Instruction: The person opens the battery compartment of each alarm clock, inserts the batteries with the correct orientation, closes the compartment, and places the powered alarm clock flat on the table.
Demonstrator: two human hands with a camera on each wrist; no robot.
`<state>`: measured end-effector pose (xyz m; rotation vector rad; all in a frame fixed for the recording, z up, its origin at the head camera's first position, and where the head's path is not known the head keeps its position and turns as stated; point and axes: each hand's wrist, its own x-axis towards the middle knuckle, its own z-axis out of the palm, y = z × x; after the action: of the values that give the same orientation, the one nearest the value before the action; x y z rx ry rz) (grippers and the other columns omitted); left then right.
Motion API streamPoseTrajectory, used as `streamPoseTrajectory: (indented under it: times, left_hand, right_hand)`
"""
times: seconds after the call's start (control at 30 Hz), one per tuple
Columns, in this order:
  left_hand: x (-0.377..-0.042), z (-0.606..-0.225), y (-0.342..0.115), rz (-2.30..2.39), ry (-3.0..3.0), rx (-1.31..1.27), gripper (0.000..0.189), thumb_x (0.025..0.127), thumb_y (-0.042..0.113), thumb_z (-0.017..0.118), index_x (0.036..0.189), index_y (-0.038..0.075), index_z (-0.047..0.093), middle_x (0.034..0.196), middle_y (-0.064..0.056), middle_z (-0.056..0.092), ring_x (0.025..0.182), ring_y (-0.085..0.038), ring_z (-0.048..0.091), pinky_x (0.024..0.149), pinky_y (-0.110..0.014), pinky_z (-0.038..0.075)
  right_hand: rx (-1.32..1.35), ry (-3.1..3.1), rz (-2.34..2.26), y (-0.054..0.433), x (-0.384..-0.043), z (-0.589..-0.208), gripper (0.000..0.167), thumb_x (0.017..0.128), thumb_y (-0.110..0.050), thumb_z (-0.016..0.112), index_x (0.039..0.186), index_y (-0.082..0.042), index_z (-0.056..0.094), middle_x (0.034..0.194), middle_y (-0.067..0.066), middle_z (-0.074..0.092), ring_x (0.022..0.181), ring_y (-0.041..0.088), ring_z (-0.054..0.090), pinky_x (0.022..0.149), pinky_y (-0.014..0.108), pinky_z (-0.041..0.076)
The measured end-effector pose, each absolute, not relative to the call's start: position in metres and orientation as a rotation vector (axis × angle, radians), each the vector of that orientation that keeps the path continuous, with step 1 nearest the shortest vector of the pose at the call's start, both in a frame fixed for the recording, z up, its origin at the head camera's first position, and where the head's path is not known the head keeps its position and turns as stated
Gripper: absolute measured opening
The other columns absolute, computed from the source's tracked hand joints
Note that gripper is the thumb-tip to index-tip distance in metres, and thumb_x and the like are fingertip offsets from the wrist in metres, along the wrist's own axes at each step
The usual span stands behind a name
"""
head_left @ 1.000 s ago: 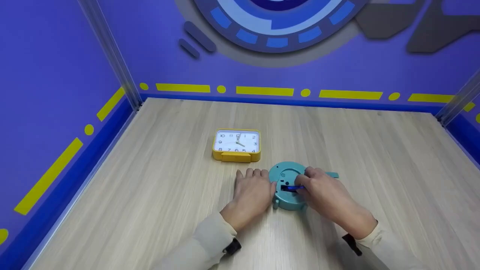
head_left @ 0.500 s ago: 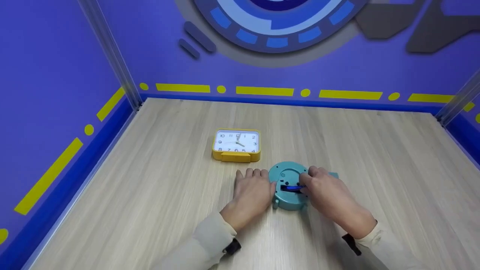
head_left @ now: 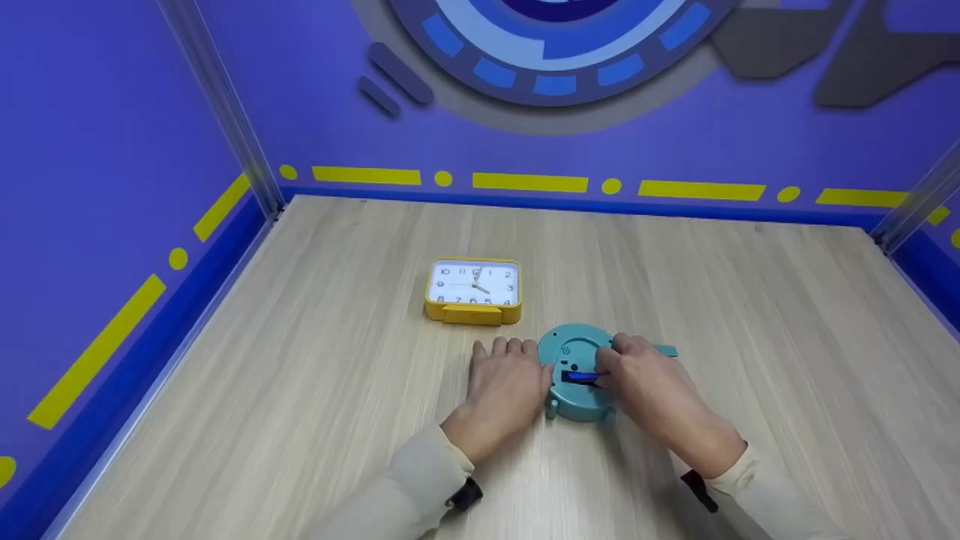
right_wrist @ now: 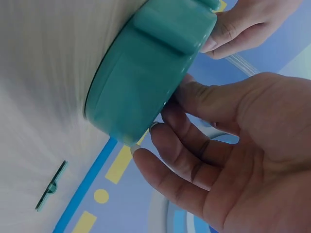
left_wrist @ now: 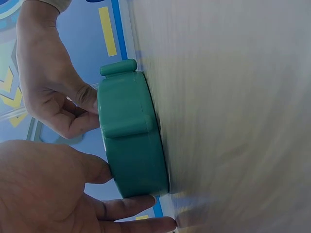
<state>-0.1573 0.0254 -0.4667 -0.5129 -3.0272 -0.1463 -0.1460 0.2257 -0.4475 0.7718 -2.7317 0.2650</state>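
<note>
A round teal alarm clock point(head_left: 576, 411) lies face down, with the slot in its back uncovered. A blue battery point(head_left: 582, 376) sits partly in that slot; its right end is hidden by the fingers of my right hand point(head_left: 651, 380), which pinches it. On the clock's left, my left hand point(head_left: 506, 382) rests with straight fingers on the table and its thumb against the rim. The left wrist view shows that hand point(left_wrist: 53, 189) touching the clock's side point(left_wrist: 131, 160). In the right wrist view, the right fingers point(right_wrist: 170, 145) are bent at the clock's back.
A yellow rectangular alarm clock point(head_left: 474, 291) lies face up behind the left hand. A small teal cover point(head_left: 666, 350) lies on the wooden table point(head_left: 315, 360) just beyond the right hand. Blue walls point(head_left: 525, 150) with yellow markings stand around the table.
My right fingers shift slightly right along the battery, then slightly back left. The battery's angle in the slot changes a little. The left hand and both clocks stay in place.
</note>
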Motion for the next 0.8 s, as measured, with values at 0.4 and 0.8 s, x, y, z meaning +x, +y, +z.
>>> streamPoseTrajectory:
  times: [0.4, 0.8]
  left_hand:
    - [-0.157, -0.467, 0.024, -0.155, -3.022, -0.525, 0.049, 0.112, 0.044, 0.048, 0.127, 0.001, 0.067, 0.115, -0.014, 0.070, 0.114, -0.033, 0.062, 0.104, -0.063, 0.044]
    - [-0.156, -0.466, 0.025, -0.147, -3.043, -0.516, 0.050, 0.112, 0.044, 0.048, 0.129, 0.001, 0.066, 0.120, -0.014, 0.069, 0.115, -0.034, 0.061, 0.107, -0.063, 0.043]
  right_hand:
    - [0.676, -2.794, 0.391, 0.234, -0.146, -0.442, 0.016, 0.088, -0.004, 0.085, 0.086, -0.004, 0.069, 0.074, 0.001, 0.051, 0.065, 0.015, 0.050, 0.054, 0.034, 0.050]
    - [0.491, -3.122, 0.225, 0.242, -0.146, -0.439, 0.035, 0.105, -0.027, 0.069, 0.082, -0.003, 0.060, 0.069, 0.004, 0.047, 0.066, 0.021, 0.052, 0.059, 0.043, 0.053]
